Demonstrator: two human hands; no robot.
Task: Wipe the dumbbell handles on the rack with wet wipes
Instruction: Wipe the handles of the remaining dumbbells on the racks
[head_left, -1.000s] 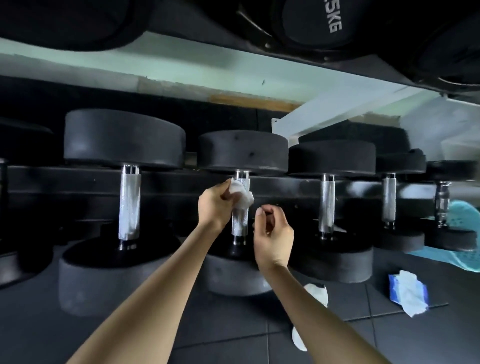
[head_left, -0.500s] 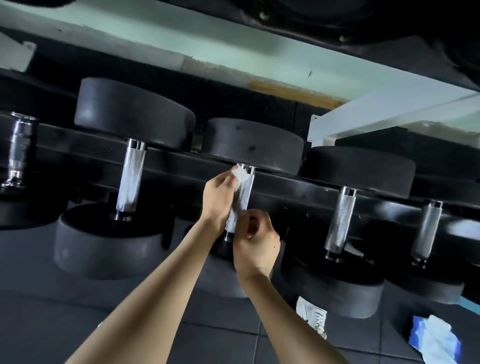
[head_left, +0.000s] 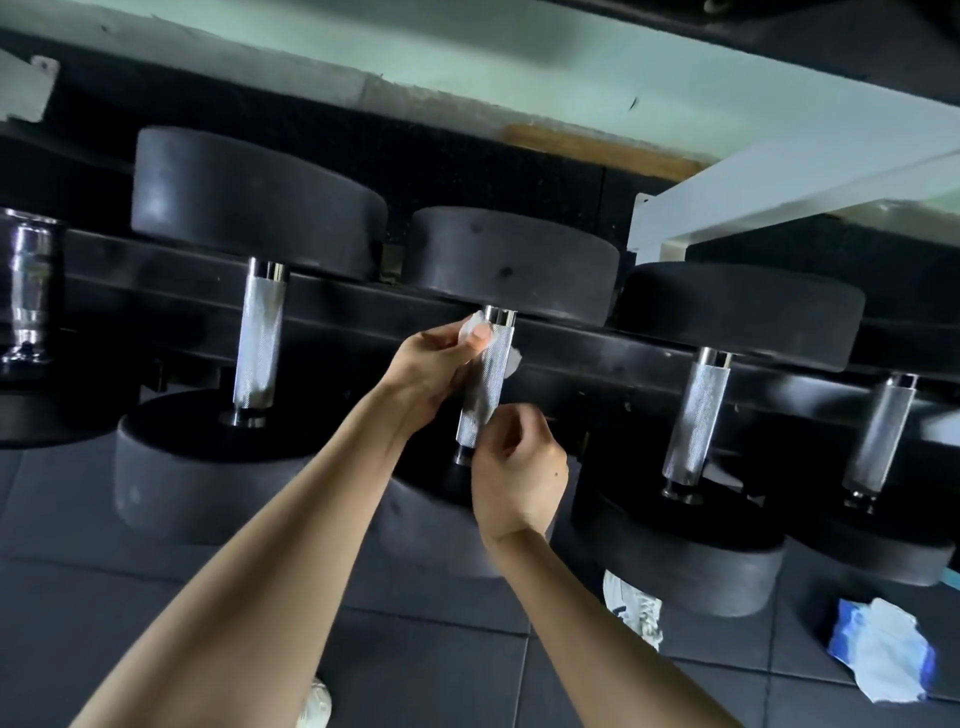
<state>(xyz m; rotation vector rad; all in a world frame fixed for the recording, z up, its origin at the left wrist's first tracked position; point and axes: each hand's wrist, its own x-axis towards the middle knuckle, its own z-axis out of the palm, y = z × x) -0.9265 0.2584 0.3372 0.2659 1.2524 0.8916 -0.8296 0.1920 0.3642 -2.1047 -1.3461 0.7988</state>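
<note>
The wet wipe (head_left: 471, 327) sits at the top end of the middle dumbbell handle (head_left: 488, 387). The left hand (head_left: 431, 366) pinches it against the knurled steel with thumb and fingers (head_left: 480, 336). A white corner of it shows on the handle's far side. The right hand (head_left: 519, 478) is curled at the handle's lower end, and I cannot tell whether it grips anything. A wipes pack (head_left: 883, 649) lies on the floor, well right of the handle.

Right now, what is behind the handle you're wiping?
A white wet wipe passes behind the handle, pinched by the left hand, with the rack rail beyond. The handle covers the wipe's middle.
</note>
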